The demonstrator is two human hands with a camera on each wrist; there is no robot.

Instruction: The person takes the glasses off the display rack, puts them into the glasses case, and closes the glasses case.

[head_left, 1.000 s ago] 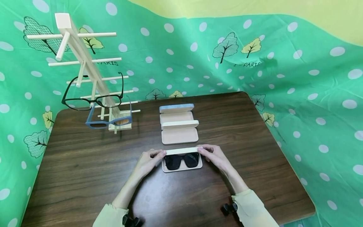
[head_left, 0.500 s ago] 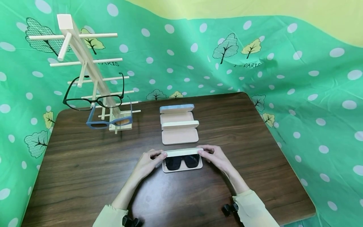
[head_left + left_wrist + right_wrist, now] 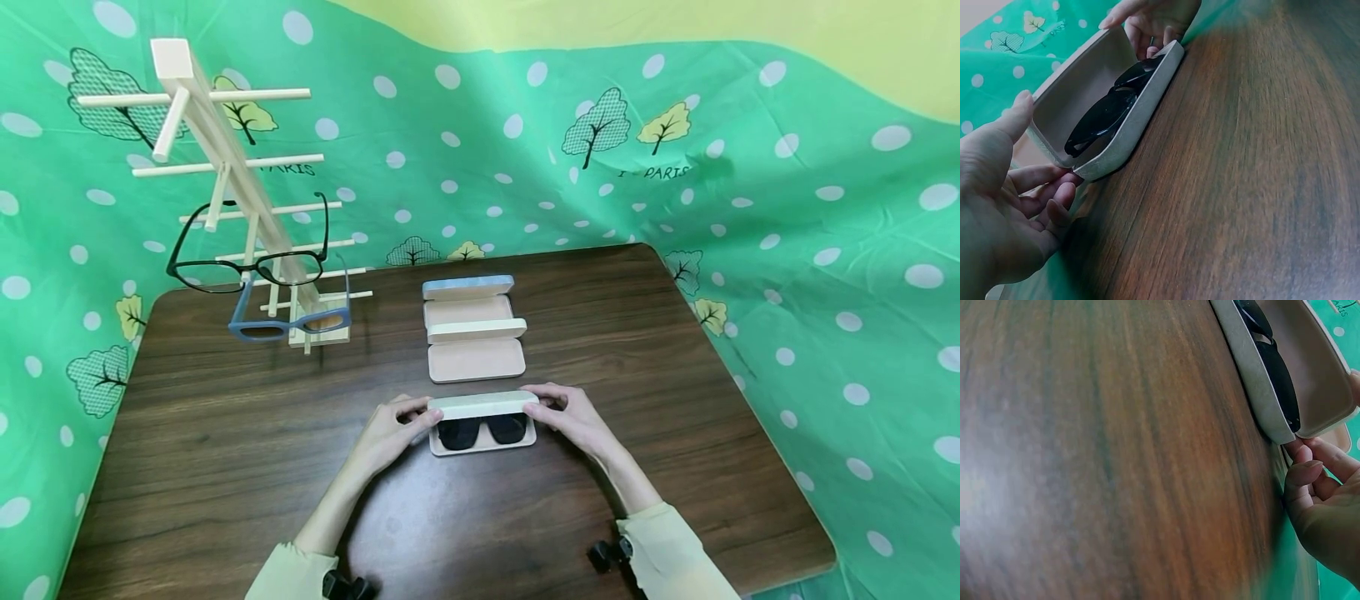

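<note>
Grasping the near case (image 3: 485, 443) by its left end with the left hand (image 3: 392, 427) and by its right end with the right hand (image 3: 568, 418), with thumbs on the half-open lid (image 3: 483, 405). Set on the table (image 3: 637, 350), lengthwise from left to right, with mouth toward the person (image 3: 667, 546) and back toward an open white case (image 3: 476, 360) and blue case (image 3: 467, 287). Holding sunglasses (image 3: 459, 432) lengthwise inside.

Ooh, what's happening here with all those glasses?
A person's left hand and right hand grip the two ends of a glasses case, thumbs on its lid. The lid is partly open, and dark sunglasses lie inside. Two open cases stand farther back, and black glasses and blue glasses rest on a wooden rack.
</note>
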